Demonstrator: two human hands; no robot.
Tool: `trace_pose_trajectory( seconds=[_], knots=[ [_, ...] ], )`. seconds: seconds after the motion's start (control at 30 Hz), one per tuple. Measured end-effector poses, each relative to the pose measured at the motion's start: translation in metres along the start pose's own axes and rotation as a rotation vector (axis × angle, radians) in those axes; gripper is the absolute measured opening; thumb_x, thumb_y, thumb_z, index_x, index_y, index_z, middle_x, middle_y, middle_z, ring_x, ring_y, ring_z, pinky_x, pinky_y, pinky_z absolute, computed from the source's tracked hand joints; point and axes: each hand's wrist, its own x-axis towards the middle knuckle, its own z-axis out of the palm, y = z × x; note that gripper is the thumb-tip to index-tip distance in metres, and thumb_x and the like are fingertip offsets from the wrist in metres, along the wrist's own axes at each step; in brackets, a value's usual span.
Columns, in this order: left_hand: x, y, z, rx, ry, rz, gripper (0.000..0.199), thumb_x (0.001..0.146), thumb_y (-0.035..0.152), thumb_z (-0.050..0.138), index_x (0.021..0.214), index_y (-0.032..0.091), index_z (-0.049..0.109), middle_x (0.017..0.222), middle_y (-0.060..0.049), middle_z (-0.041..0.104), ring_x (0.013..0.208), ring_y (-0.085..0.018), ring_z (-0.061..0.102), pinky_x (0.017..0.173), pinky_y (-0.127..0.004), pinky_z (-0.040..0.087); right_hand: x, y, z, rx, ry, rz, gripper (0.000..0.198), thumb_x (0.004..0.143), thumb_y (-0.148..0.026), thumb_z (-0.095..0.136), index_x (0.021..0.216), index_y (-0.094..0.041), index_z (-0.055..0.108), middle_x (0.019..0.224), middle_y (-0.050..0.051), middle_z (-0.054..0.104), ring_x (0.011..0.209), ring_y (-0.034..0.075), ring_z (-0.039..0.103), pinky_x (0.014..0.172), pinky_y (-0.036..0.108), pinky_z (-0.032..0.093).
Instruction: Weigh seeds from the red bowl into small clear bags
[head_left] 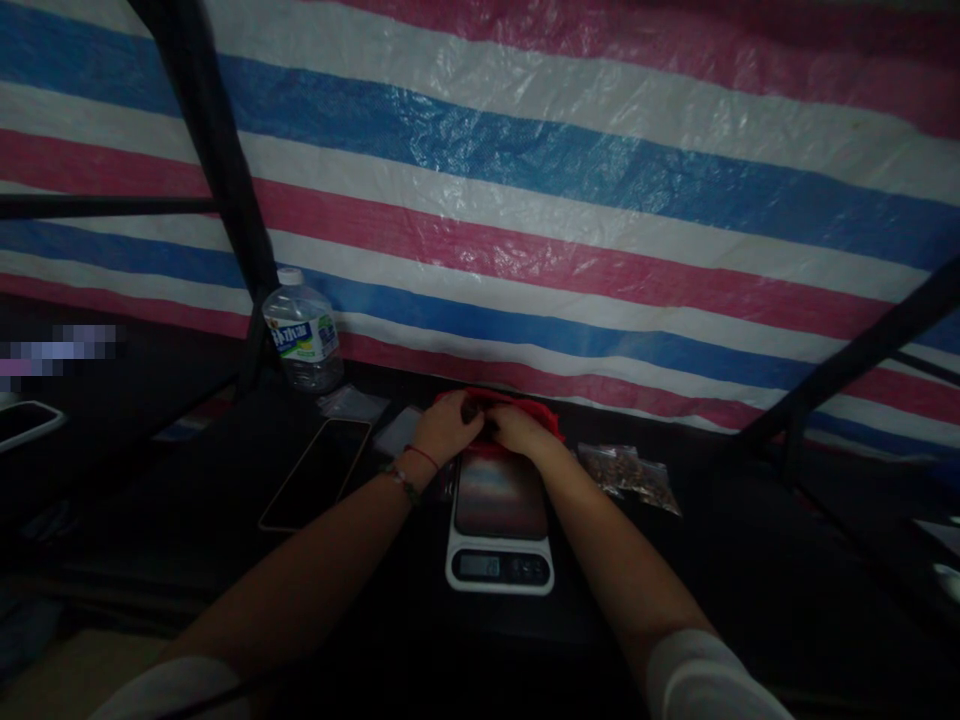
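Both my hands meet over a crumpled red plastic bag (pixel 553 412) just beyond a kitchen scale. My left hand (pixel 450 424), with a red string and a beaded bracelet at its wrist, has its fingers curled inward. Close beside it, my right hand (pixel 516 430) is also closed, fingertips pointing towards the left ones. Something dark shows between the two hands, too dim to name. The white digital scale (pixel 500 588) has a shiny plate and a display at its near end; its digits are hard to read.
Small clear bags with brown bits (pixel 628 478) lie right of the scale. To the left are a phone (pixel 319 475), flat clear bags (pixel 352 404) and a large clear bottle (pixel 304 335). Behind rises a striped plastic sheet (pixel 525 220), with dark frame bars (pixel 225 150) at the sides.
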Motion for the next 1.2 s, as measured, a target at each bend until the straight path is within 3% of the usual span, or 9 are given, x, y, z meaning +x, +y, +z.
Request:
trace_pose_trajectory(
  seconds=[0.17, 0.33, 0.43, 0.53, 0.63, 0.83, 1.03, 1.2],
  knots=[
    [0.000, 0.000, 0.001, 0.022, -0.035, -0.009, 0.028, 0.084, 0.040, 0.056, 0.102, 0.020, 0.061, 0.099, -0.008, 0.068, 0.094, -0.022, 0.064, 0.080, -0.029, 0.048, -0.002, -0.002, -0.003, -0.072, -0.029, 0.006, 0.031, 0.081, -0.013, 0.058, 0.109, -0.013, 0.070, 0.115, 0.013, 0.068, 0.105, 0.022, 0.064, 0.092, 0.027, 0.046],
    [0.000, 0.000, 0.001, 0.052, -0.045, 0.005, 0.031, 0.083, 0.042, 0.057, 0.104, 0.020, 0.061, 0.099, -0.008, 0.069, 0.093, -0.023, 0.065, 0.078, -0.031, 0.049, -0.001, 0.000, -0.008, -0.044, 0.013, 0.084, 0.031, 0.078, -0.002, 0.053, 0.098, -0.015, 0.074, 0.104, 0.009, 0.073, 0.094, 0.019, 0.067, 0.084, 0.025, 0.048],
    [0.001, 0.000, 0.001, 0.073, -0.078, 0.018, 0.030, 0.083, 0.043, 0.056, 0.101, 0.021, 0.064, 0.097, -0.008, 0.070, 0.089, -0.024, 0.066, 0.075, -0.031, 0.050, -0.001, 0.002, -0.015, 0.060, 0.163, 0.135, 0.030, 0.079, -0.004, 0.054, 0.097, -0.016, 0.074, 0.099, 0.007, 0.074, 0.090, 0.018, 0.067, 0.083, 0.025, 0.049],
    [0.002, 0.000, 0.002, 0.090, -0.106, 0.029, 0.031, 0.083, 0.045, 0.056, 0.101, 0.021, 0.065, 0.097, -0.008, 0.071, 0.088, -0.024, 0.067, 0.075, -0.032, 0.050, 0.001, 0.000, -0.017, 0.185, 0.363, 0.076, 0.026, 0.081, -0.008, 0.058, 0.099, -0.017, 0.074, 0.101, 0.006, 0.073, 0.094, 0.017, 0.066, 0.089, 0.027, 0.048],
    [0.003, 0.000, 0.006, 0.083, -0.116, 0.030, 0.035, 0.082, 0.047, 0.055, 0.103, 0.021, 0.065, 0.099, -0.008, 0.071, 0.090, -0.025, 0.067, 0.076, -0.033, 0.051, 0.004, -0.005, -0.013, 0.238, 0.452, 0.027, 0.028, 0.080, -0.008, 0.058, 0.102, -0.018, 0.073, 0.104, 0.006, 0.072, 0.098, 0.017, 0.065, 0.093, 0.029, 0.047],
    [0.005, -0.003, 0.014, 0.059, -0.087, 0.012, 0.036, 0.083, 0.046, 0.055, 0.104, 0.019, 0.064, 0.098, -0.009, 0.071, 0.089, -0.025, 0.067, 0.076, -0.033, 0.050, 0.006, -0.012, -0.008, 0.276, 0.461, -0.048, 0.039, 0.081, -0.005, 0.056, 0.115, -0.021, 0.067, 0.117, 0.006, 0.068, 0.109, 0.017, 0.061, 0.100, 0.032, 0.043],
    [0.006, -0.004, 0.015, 0.033, -0.098, -0.006, 0.033, 0.081, 0.040, 0.056, 0.104, 0.018, 0.065, 0.097, -0.009, 0.071, 0.089, -0.024, 0.067, 0.077, -0.032, 0.051, 0.003, -0.013, -0.014, 0.210, 0.420, -0.103, 0.017, 0.080, -0.008, 0.059, 0.086, -0.017, 0.072, 0.092, 0.006, 0.071, 0.090, 0.018, 0.062, 0.087, 0.032, 0.048],
    [0.005, -0.003, 0.015, 0.020, -0.102, -0.039, 0.036, 0.082, 0.043, 0.055, 0.107, 0.019, 0.065, 0.098, -0.010, 0.071, 0.089, -0.024, 0.067, 0.077, -0.032, 0.051, 0.003, -0.011, -0.012, 0.317, 0.396, -0.146, 0.037, 0.077, 0.000, 0.049, 0.101, -0.018, 0.070, 0.104, 0.006, 0.070, 0.097, 0.016, 0.063, 0.093, 0.032, 0.047]
  ],
)
